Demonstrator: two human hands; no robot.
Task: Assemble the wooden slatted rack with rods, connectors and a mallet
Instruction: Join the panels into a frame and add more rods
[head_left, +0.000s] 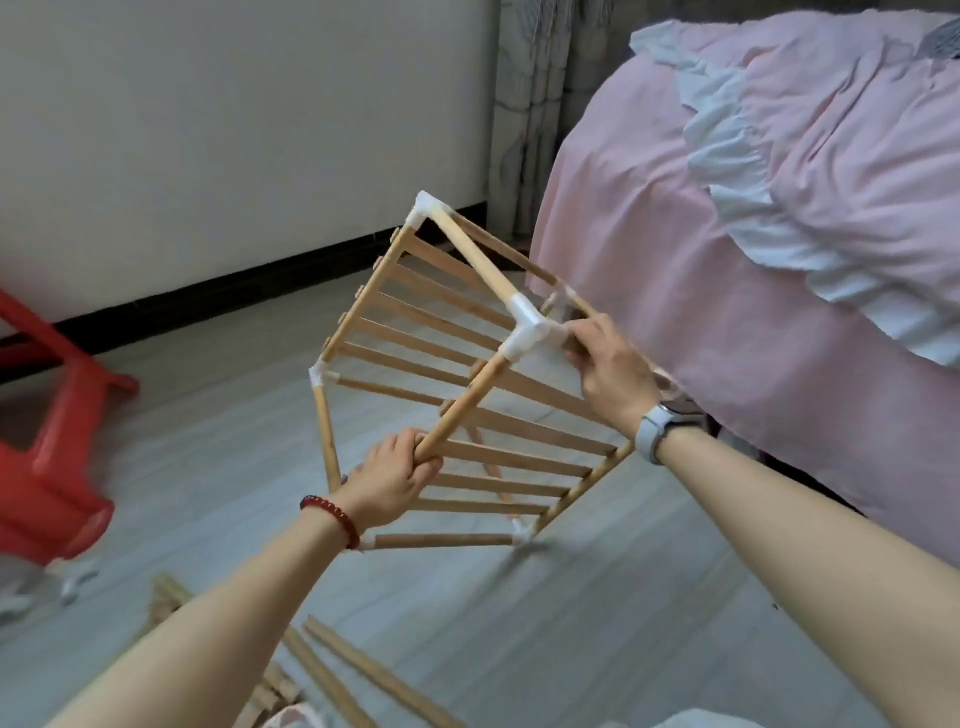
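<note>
A person holds a partly built wooden slatted rack up off the grey plank floor, tilted on a diagonal in front of a bed draped in a pink cover. The left hand grips the lower end of a round wooden rod, its fingers curled around the rod's tip; a red bead bracelet circles that wrist. This rod runs up and to the right into a white plastic connector at the rack's nearest corner. The right hand, with a grey watch on its wrist, clasps the rod stub just beside that connector, fingers wrapped over it. Other white connectors sit at the top corner, the left corner and the bottom right corner of the frame, which holds two panels of parallel slats. The bottom corner of the rack appears to touch or hang just above the floor; which one cannot be told. Loose wooden rods lie on the floor near the person, between the forearms. A red plastic stool lies tipped over at the left, near a white wall with a dark skirting.
</note>
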